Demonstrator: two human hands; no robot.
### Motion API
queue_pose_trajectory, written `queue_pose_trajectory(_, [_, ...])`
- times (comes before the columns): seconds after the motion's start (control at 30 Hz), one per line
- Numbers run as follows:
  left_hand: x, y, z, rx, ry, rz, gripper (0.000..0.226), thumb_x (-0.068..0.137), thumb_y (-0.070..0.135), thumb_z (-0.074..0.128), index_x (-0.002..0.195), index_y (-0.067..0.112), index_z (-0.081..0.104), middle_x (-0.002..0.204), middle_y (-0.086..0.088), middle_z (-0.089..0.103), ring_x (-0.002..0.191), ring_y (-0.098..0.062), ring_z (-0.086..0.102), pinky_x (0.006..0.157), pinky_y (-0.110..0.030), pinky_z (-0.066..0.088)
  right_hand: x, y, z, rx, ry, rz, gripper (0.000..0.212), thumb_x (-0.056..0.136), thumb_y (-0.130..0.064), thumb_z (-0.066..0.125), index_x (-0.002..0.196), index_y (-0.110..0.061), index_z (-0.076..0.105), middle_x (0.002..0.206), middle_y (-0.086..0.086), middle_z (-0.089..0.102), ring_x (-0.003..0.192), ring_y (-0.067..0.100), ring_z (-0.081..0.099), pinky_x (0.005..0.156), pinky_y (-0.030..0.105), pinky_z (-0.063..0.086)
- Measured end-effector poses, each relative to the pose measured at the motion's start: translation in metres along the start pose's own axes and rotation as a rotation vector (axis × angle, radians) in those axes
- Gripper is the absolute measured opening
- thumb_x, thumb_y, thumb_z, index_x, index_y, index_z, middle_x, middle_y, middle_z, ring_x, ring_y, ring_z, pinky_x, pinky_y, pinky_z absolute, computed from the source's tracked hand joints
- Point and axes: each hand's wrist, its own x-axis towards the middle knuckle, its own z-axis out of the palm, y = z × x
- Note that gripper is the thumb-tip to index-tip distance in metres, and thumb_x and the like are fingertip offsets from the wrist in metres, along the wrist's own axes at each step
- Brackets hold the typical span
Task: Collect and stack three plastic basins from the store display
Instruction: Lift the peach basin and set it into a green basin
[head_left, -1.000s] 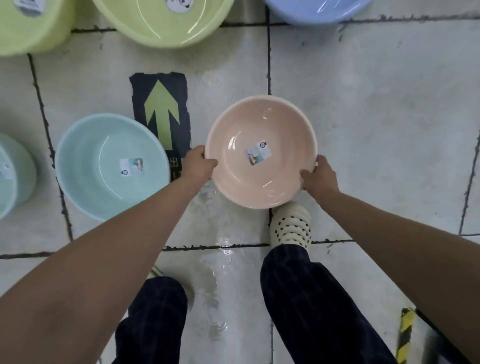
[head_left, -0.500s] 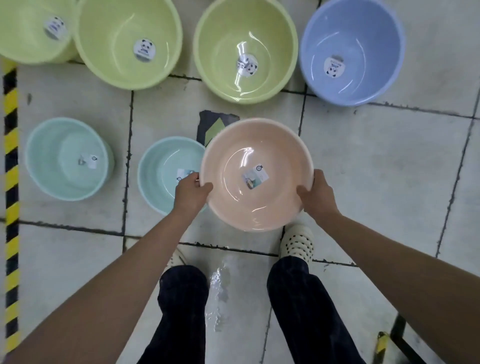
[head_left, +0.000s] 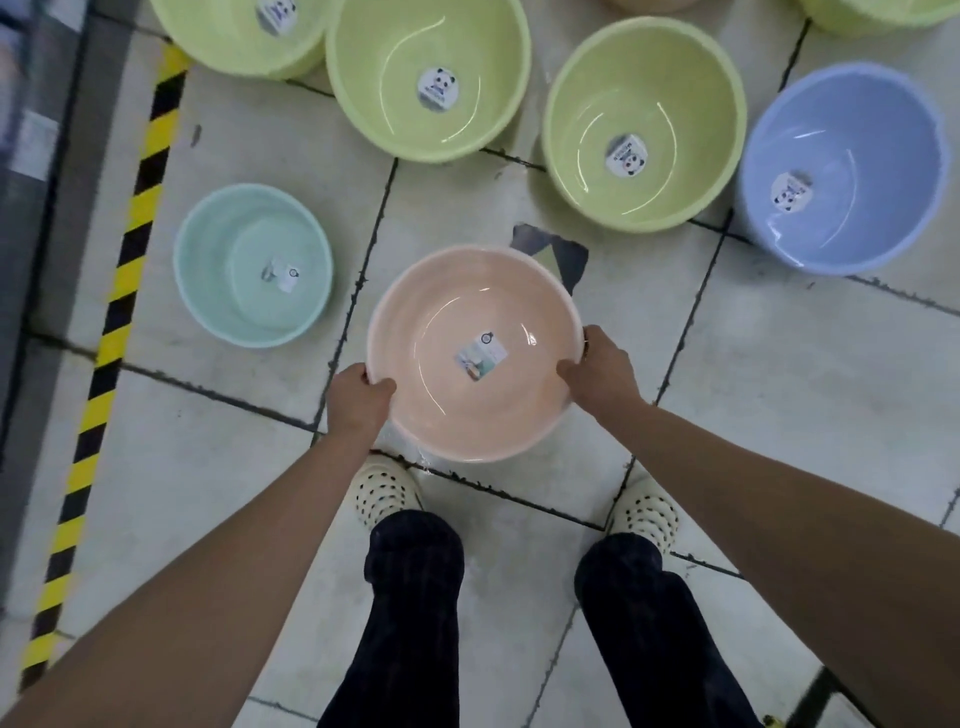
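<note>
Your left hand (head_left: 358, 402) and right hand (head_left: 602, 371) gripping opposite rims, thumbs inside, of a round, glossy peach plastic basin (head_left: 467, 312), held over the pale tiled floor (head_left: 779, 395) before your feet, smooth teal basin (head_left: 244, 306) nearby left.

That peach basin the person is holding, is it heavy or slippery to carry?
Probably light: the left hand and right hand hold the peach basin by its rim alone, thumbs hooked inside. Its glossy inside shows bright reflections, so it may be slick to grip. The thin-looking plastic rim suggests that it would flex a little if squeezed.
</note>
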Motion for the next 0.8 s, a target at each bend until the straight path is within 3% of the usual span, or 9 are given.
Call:
queue_pose_trajectory(0.13, [0.026,-0.022,0.006,-0.059,0.008,0.012,0.022,0.087,0.007,0.066,0.108,0.000,0.068,0.100,-0.013,0.070,0.091,-0.029,0.066,0.084,-0.037,0.055,0.014,-0.003,0.034,-0.048,0.059,-0.003,0.033,0.092,-0.015,0.051,0.124,-0.010,0.054,0.106,0.010,0.067,0.084,0.026,0.058,0.071,0.034,0.049])
queue_pose_trajectory(0.23, [0.042,-0.035,0.014,-0.056,0.027,0.062,0.023,0.089,0.008,0.062,0.111,0.005,0.067,0.097,-0.009,0.068,0.093,-0.029,0.065,0.076,-0.030,0.049,0.029,0.001,0.056,-0.069,0.077,0.012,0.036,0.091,-0.014,0.052,0.126,-0.010,0.053,0.107,0.010,0.067,0.087,0.028,0.061,0.076,0.037,0.054])
queue_pose_trajectory(0.33, [0.057,-0.044,0.019,-0.029,0.024,0.154,0.037,0.091,0.008,0.056,0.127,0.014,0.063,0.102,-0.002,0.064,0.091,-0.020,0.058,0.077,-0.025,0.042,0.044,0.007,0.073,-0.073,0.071,-0.032,0.041,0.087,-0.011,0.058,0.128,-0.010,0.056,0.109,0.010,0.067,0.088,0.024,0.058,0.075,0.031,0.046])
queue_pose_trajectory(0.43, [0.079,-0.056,0.028,0.010,0.002,0.260,0.046,0.094,0.010,0.056,0.140,0.016,0.055,0.124,-0.007,0.062,0.110,-0.023,0.056,0.090,-0.026,0.041,0.059,0.015,0.085,-0.050,0.078,-0.084,0.046,0.087,-0.009,0.059,0.133,-0.011,0.055,0.110,0.011,0.067,0.096,0.029,0.061,0.077,0.030,0.043])
queue_pose_trajectory(0.53, [0.097,-0.068,0.041,-0.013,-0.017,0.207,0.054,0.096,0.013,0.056,0.149,0.017,0.047,0.147,-0.010,0.052,0.137,-0.025,0.046,0.114,-0.036,0.036,0.069,0.023,0.095,-0.004,0.067,-0.075,0.054,0.090,-0.009,0.057,0.142,-0.016,0.049,0.106,0.005,0.063,0.095,0.026,0.057,0.080,0.029,0.041])
queue_pose_trajectory(0.6, [0.102,-0.074,0.049,-0.086,-0.038,0.155,0.056,0.096,0.013,0.055,0.150,0.022,0.046,0.145,-0.007,0.056,0.134,-0.024,0.051,0.114,-0.040,0.040,0.076,0.027,0.102,0.033,0.057,-0.054,0.057,0.091,-0.009,0.055,0.146,-0.021,0.047,0.105,0.002,0.061,0.096,0.025,0.056,0.081,0.028,0.042])
queue_pose_trajectory(0.8, [0.118,-0.087,0.069,-0.171,-0.023,0.171,0.052,0.096,0.007,0.053,0.147,0.020,0.049,0.124,-0.004,0.067,0.107,-0.019,0.062,0.096,-0.029,0.050,0.096,0.035,0.120,0.101,0.059,0.005,0.048,0.094,-0.011,0.060,0.141,-0.018,0.051,0.115,0.008,0.063,0.101,0.026,0.058,0.081,0.033,0.046])
